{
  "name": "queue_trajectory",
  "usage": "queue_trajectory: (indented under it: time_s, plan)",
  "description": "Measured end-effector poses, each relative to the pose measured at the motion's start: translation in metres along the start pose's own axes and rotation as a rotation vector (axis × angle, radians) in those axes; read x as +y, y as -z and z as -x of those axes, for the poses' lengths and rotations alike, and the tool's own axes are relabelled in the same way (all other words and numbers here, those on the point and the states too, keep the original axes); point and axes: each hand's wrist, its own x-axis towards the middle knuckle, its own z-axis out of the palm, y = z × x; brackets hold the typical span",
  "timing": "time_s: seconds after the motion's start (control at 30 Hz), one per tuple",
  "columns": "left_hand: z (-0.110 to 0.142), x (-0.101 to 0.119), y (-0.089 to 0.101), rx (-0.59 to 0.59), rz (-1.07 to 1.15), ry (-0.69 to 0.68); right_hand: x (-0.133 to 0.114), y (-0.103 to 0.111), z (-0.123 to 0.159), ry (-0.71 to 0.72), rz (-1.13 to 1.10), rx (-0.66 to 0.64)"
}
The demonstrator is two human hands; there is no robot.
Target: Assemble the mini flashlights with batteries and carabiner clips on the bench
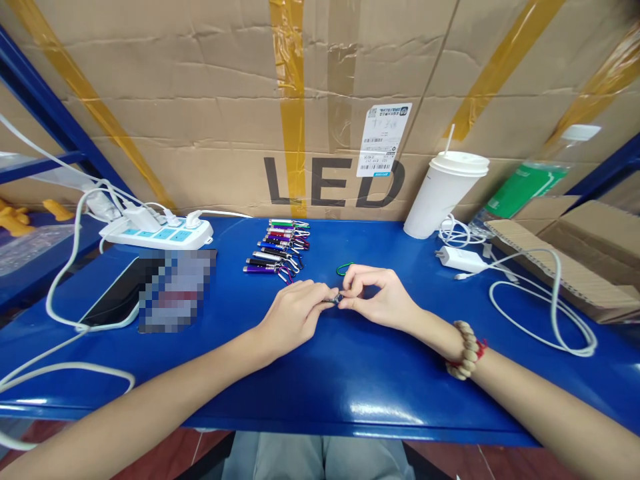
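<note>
Above the middle of the blue table, my left hand (299,308) is closed around a small keychain flashlight (332,299), most of it hidden by the fingers. My right hand (375,297) pinches the small dark ring at its end with thumb and fingertips. Just behind the right fingers lies a green carabiner clip (343,269), partly covered by the hand. Farther back and to the left, several slim keychain flashlights (265,262) in purple, black, silver, blue, red and green lie in a column, their carabiners pointing right.
A power strip (160,233) with plugged-in cables and a phone (123,293) lie left, beside a blurred-out patch. At right stand a white cup (440,193), a bottle (525,183), a charger (463,259) with a looped cable and an open carton (565,260). A large cardboard box (225,100) closes off the back.
</note>
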Motion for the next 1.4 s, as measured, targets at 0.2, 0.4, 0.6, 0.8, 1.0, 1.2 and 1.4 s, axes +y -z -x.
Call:
queue_trajectory:
  time_s: [0.2,0.4,0.6,0.8,1.0,1.2,1.4]
  plan:
    - [-0.001,-0.001,-0.001,0.041,-0.025,0.009,0.001,0.001,-0.001,-0.069,-0.034,0.004]
    - [-0.004,0.0,-0.002,-0.022,0.111,0.218,0.006,0.006,-0.004,-0.18,-0.066,-0.01]
    - [-0.007,0.001,0.001,-0.12,0.219,0.356,0.011,0.009,-0.005,-0.215,-0.077,-0.038]
    - [-0.008,0.0,0.004,-0.187,0.311,0.296,0.011,0.013,-0.007,-0.326,-0.148,-0.104]
    - [-0.006,0.005,0.008,-0.264,0.241,0.124,0.016,0.014,-0.007,-0.449,-0.333,-0.184]
    - [-0.001,0.002,0.004,-0.32,0.102,-0.075,0.021,0.008,-0.003,-0.418,-0.296,-0.213]
    - [-0.001,0.003,0.004,-0.178,0.135,-0.028,0.016,0.004,-0.004,-0.428,-0.365,-0.181]
